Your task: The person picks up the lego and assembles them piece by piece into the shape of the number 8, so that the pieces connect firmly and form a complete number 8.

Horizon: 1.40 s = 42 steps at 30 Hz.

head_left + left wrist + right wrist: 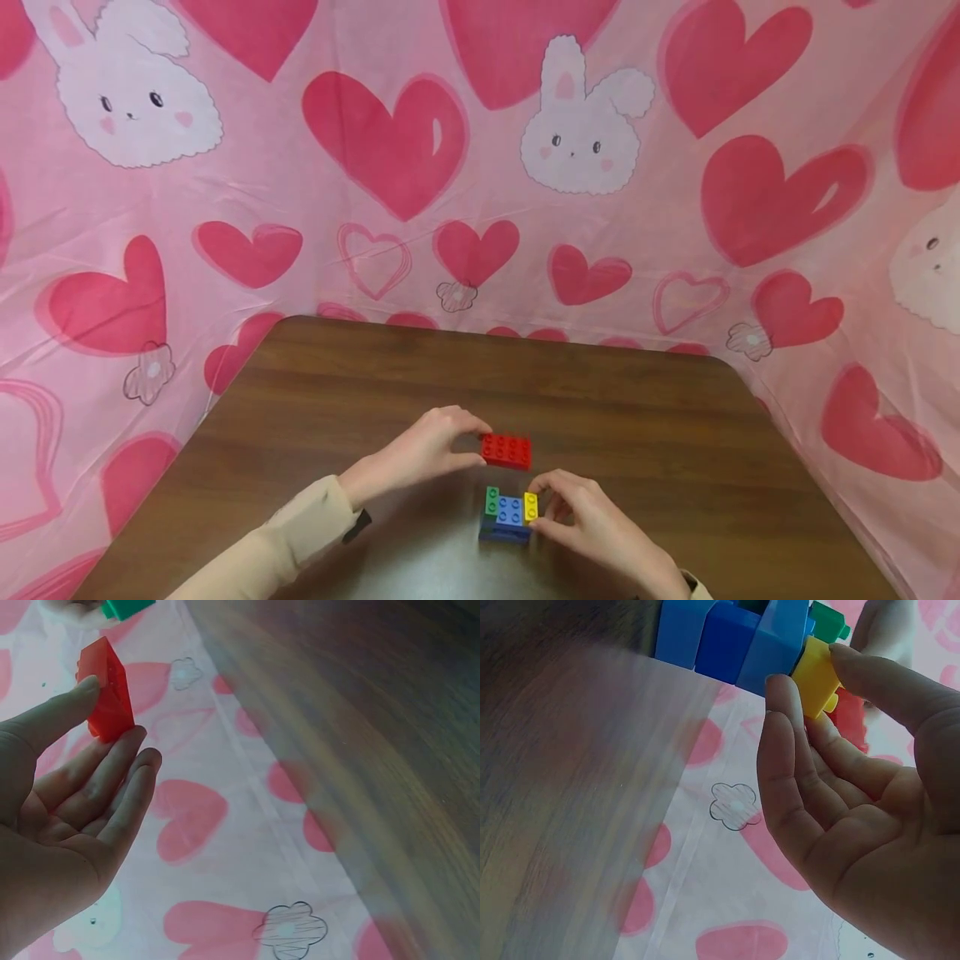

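A red brick point(506, 451) is pinched at its left end by my left hand point(427, 450), held just above the wooden table point(645, 433). In the left wrist view the thumb and fingers grip the red brick point(106, 691). In front of it stands a small stack: blue bricks point(508, 517) with a green brick point(492, 500) on the left and a yellow brick point(531, 506) on the right. My right hand point(581, 512) pinches the yellow brick point(815, 676) against the blue bricks point(731, 637). The green brick point(828, 621) shows behind.
A pink cloth point(480, 167) with red hearts and white bunnies hangs around the table on all far sides. The table's far edge lies well behind the bricks. Beige sleeves point(292, 542) cover both forearms.
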Tool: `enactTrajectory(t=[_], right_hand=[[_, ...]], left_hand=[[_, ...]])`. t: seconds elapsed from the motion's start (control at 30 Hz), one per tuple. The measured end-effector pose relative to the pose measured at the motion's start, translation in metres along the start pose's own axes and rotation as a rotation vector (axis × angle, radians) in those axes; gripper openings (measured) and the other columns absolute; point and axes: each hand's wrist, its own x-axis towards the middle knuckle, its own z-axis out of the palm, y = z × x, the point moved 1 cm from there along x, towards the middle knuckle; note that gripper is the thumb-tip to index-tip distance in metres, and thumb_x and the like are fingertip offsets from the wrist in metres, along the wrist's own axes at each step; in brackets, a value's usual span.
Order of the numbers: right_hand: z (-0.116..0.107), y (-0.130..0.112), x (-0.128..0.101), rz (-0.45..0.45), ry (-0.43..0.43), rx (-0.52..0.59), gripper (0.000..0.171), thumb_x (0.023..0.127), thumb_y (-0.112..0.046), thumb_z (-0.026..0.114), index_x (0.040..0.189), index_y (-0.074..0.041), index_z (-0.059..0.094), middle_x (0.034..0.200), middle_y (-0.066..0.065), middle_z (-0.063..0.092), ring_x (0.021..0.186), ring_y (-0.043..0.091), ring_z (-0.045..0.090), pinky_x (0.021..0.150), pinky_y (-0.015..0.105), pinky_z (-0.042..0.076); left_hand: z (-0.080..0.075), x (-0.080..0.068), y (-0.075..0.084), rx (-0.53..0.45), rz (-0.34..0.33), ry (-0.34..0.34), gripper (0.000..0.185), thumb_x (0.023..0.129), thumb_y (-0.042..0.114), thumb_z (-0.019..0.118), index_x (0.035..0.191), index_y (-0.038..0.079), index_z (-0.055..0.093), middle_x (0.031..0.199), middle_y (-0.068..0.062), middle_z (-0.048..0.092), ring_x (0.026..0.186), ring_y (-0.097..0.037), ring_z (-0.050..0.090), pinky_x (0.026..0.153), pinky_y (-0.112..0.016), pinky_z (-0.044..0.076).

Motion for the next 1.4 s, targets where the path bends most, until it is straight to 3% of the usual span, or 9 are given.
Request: enactTrajectory(t=[0.2, 0.63, 0.9, 1.2, 1.4], right_hand=[[0.003, 0.001, -0.003, -0.056, 0.031, -0.029, 0.029, 0.089, -0.026, 0.074, 0.109, -0.01, 0.063, 0.096, 0.002, 0.067, 0.071, -0.007, 0.056, 0.063, 0.017, 0.054], [-0.002, -0.003, -0.003, -0.115, 0.152, -0.045, 0.03, 0.088, -0.031, 0.074, 0.11, -0.013, 0.063, 0.092, 0.003, 0.066, 0.071, -0.007, 0.057, 0.061, 0.02, 0.055], [-0.006, -0.009, -0.004, -0.193, 0.253, -0.101, 0.033, 0.087, -0.023, 0.077, 0.115, -0.013, 0.061, 0.09, -0.003, 0.064, 0.071, -0.007, 0.058, 0.061, 0.022, 0.056], [-0.005, -0.015, -0.003, -0.248, 0.272, -0.101, 0.034, 0.086, -0.016, 0.077, 0.116, -0.011, 0.061, 0.09, -0.004, 0.066, 0.071, -0.006, 0.059, 0.062, 0.021, 0.055], [-0.004, -0.016, -0.003, -0.275, 0.24, -0.072, 0.029, 0.087, -0.015, 0.076, 0.112, -0.012, 0.062, 0.092, -0.002, 0.067, 0.072, -0.004, 0.06, 0.061, 0.022, 0.056]], left_hand=[[0.0, -0.004, 0.009, 0.028, 0.065, 0.02, 0.034, 0.081, 0.027, 0.082, 0.111, 0.013, 0.074, 0.105, 0.001, 0.076, 0.093, -0.012, 0.066, 0.084, -0.026, 0.056], [-0.002, -0.011, 0.021, 0.023, 0.099, 0.008, 0.035, 0.082, 0.027, 0.081, 0.113, 0.012, 0.073, 0.105, 0.002, 0.075, 0.094, -0.009, 0.064, 0.084, -0.02, 0.055], [0.002, -0.016, 0.026, 0.019, 0.131, 0.002, 0.035, 0.081, 0.026, 0.082, 0.111, 0.011, 0.073, 0.103, 0.002, 0.075, 0.091, -0.006, 0.062, 0.082, -0.017, 0.054], [0.009, -0.021, 0.025, 0.014, 0.13, -0.011, 0.034, 0.082, 0.026, 0.081, 0.111, 0.011, 0.073, 0.103, 0.002, 0.075, 0.091, -0.004, 0.062, 0.081, -0.017, 0.054], [0.013, -0.024, 0.024, 0.002, 0.124, -0.018, 0.034, 0.081, 0.026, 0.082, 0.111, 0.012, 0.074, 0.103, 0.003, 0.075, 0.091, -0.004, 0.063, 0.083, -0.018, 0.054]])
